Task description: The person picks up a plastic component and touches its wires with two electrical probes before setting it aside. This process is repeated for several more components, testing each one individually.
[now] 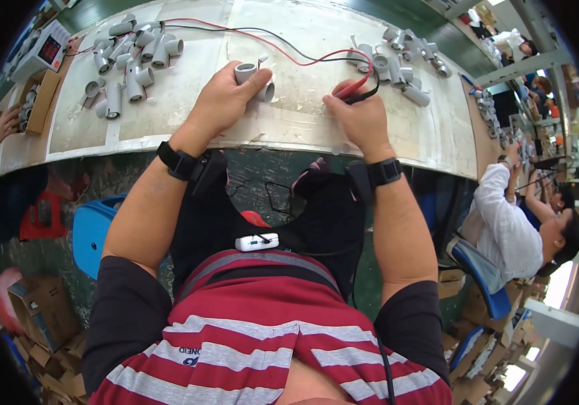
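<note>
My left hand is closed around a grey plastic tube fitting, whose round open end faces up beside my thumb. A thin red wire and a small white tip stick up from this fitting. To the right, my right hand grips a pair of test probes, one red and one black, with their tips pointing left toward the fitting but apart from it. Red and black leads curve from the probes over the far side of the white worktable.
Piles of similar grey fittings lie at the far left and far right. A boxy meter with a red display and a cardboard box stand at the left. A person in white sits at right; another person's hand shows left.
</note>
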{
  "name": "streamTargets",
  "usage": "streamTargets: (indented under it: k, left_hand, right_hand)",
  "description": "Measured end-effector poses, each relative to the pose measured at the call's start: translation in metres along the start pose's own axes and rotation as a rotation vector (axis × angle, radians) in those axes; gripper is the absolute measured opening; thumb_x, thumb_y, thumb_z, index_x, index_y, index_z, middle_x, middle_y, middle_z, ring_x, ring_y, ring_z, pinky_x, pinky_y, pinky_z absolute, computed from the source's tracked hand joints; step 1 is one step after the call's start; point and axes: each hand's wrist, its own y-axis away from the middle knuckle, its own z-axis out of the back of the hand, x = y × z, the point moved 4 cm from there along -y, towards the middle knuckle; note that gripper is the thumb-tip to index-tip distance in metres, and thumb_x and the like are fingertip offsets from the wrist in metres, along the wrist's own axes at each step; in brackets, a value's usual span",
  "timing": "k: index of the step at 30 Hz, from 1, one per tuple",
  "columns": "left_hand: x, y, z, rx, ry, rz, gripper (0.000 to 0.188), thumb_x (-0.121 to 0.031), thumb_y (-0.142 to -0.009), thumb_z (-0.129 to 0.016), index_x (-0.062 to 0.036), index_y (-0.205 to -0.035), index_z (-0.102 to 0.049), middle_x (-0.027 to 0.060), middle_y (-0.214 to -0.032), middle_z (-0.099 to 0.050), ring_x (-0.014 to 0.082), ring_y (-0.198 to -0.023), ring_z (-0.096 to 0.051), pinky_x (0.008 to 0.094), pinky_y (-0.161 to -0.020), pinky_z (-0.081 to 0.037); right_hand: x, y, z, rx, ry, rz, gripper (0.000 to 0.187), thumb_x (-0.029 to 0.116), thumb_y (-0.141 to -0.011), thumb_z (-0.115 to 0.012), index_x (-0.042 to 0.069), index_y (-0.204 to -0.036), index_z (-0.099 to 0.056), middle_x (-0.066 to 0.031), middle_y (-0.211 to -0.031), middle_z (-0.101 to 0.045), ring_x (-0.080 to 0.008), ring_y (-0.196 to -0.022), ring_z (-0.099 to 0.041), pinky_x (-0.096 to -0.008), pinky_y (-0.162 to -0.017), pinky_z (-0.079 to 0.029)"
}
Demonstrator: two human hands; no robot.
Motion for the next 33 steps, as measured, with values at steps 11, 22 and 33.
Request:
streamTargets:
  k: [11,22,33]
  left_hand:
    - [-0.022,0.029,0.005,0.208,0.038,0.11,0.032,-0.03,-0.096,-0.075,0.0003,-0.102,-0.064,0.0056,-0.087,-0.068,0.0119,-0.068,-0.06,0.0295,-0.064,-0.051]
    - [-0.024,0.033,0.01,0.174,-0.165,-0.049,0.031,-0.025,-0.091,-0.079,-0.0011,-0.109,-0.069,0.008,-0.09,-0.069,0.0146,-0.078,-0.063,0.0309,-0.073,-0.052]
    - [-0.036,0.048,0.004,-0.056,-0.939,-0.753,0.039,-0.003,-0.077,-0.076,-0.0151,-0.115,-0.075,0.0159,-0.127,-0.059,0.0385,-0.107,-0.061,0.0413,-0.091,-0.053]
  right_hand:
    - [0.002,-0.007,-0.002,0.015,-0.064,0.016,0.014,0.014,-0.091,-0.078,0.002,-0.093,-0.071,-0.0017,-0.073,-0.068,-0.0091,-0.066,-0.064,-0.025,-0.06,-0.051]
    - [0.011,-0.006,-0.006,0.024,-0.336,-0.083,0.014,0.009,-0.092,-0.076,-0.002,-0.096,-0.068,-0.0076,-0.082,-0.071,-0.0139,-0.069,-0.069,-0.0261,-0.062,-0.058]
    - [0.005,0.002,-0.024,-0.015,-0.536,-0.167,0.016,0.008,-0.092,-0.076,-0.004,-0.1,-0.069,-0.0099,-0.085,-0.072,-0.0157,-0.069,-0.07,-0.0269,-0.06,-0.059]
